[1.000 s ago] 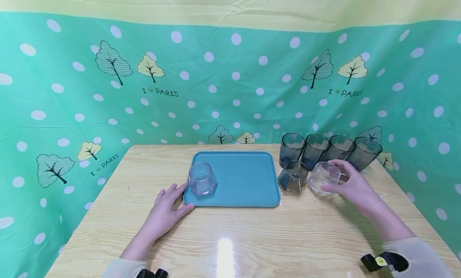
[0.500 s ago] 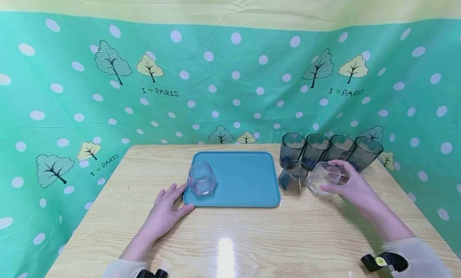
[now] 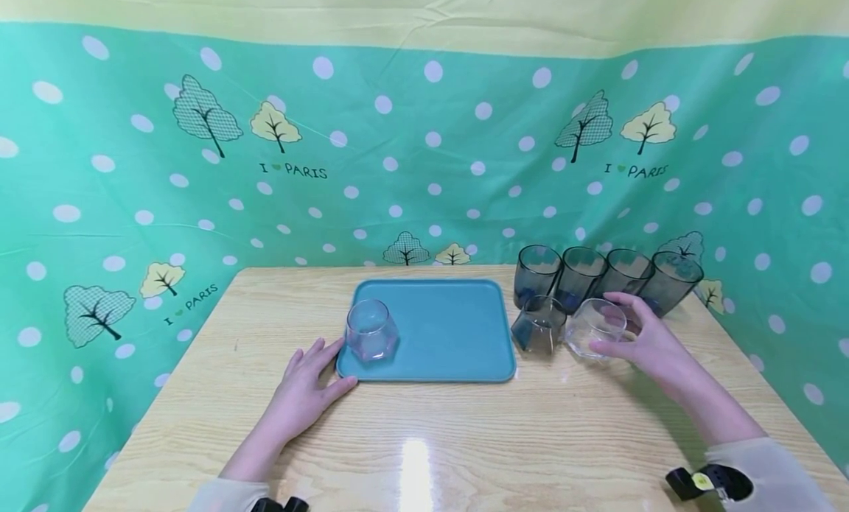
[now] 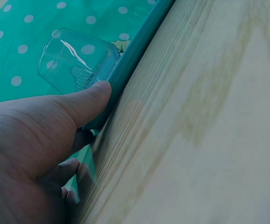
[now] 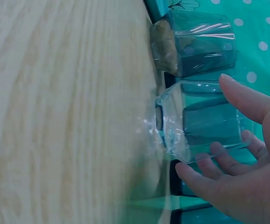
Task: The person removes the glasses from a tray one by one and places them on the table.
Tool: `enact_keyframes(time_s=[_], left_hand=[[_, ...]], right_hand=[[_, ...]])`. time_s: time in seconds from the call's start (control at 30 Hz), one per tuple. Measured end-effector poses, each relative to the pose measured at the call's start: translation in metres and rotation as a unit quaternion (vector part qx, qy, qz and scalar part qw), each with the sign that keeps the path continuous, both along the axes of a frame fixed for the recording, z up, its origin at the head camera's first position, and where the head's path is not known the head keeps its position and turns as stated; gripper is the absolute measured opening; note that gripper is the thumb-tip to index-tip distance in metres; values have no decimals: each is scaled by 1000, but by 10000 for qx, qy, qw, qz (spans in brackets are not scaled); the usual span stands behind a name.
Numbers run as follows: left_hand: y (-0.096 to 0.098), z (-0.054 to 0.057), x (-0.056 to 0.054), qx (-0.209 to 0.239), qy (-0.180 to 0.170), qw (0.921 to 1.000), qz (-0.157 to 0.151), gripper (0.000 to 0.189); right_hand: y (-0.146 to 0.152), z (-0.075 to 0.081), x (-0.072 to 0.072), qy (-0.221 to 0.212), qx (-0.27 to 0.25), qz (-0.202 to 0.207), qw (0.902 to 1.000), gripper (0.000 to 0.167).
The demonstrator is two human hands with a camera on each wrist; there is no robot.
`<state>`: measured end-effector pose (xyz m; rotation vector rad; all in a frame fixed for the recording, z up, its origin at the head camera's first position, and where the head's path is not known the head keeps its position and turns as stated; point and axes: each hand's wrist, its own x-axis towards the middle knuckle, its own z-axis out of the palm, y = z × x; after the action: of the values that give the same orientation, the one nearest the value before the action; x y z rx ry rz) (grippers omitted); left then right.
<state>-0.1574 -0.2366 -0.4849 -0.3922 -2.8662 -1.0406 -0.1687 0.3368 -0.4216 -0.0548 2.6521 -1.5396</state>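
My right hand (image 3: 646,340) holds a clear drinking glass (image 3: 584,334) at the right of the table, thumb on the near side and fingers round the far side. In the right wrist view, the clear glass (image 5: 174,116) is faceted toward its base and sits between thumb and fingers. My left hand (image 3: 306,390) rests at the front left corner of a blue tray (image 3: 458,335), fingers spread. In the left wrist view, its thumb touches the tray rim (image 4: 137,58). Another clear faceted glass (image 3: 371,339) stands on the tray's left part.
A smoky grey faceted glass (image 3: 539,328) stands between the tray and the held glass. Several tall dark glasses (image 3: 539,270) line up behind, close to the right hand. A green dotted cloth (image 3: 431,166) hangs behind the wooden table (image 3: 504,438).
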Motion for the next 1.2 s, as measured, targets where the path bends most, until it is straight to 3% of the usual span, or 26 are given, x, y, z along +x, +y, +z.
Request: enact_keyframes(time_s=[0.17, 0.43, 0.57, 0.83, 1.2], left_hand=[[0, 1, 0, -2, -21, 10000, 8, 79], [1, 3, 2, -21, 24, 10000, 4, 79], [1, 3, 3, -24, 15, 10000, 12, 79], [2, 2, 3, 18, 3, 10000, 3, 78], [2, 3, 3, 2, -8, 10000, 25, 78]], right_hand=[[0, 12, 2, 100, 108, 39, 9999, 107], [-4, 38, 7, 742, 278, 34, 9968, 108], [-12, 51, 9, 726, 242, -59, 9971, 108], [-38, 74, 11, 823, 239, -60, 9963, 104], [-88, 88, 3, 886, -47, 437, 9951, 98]])
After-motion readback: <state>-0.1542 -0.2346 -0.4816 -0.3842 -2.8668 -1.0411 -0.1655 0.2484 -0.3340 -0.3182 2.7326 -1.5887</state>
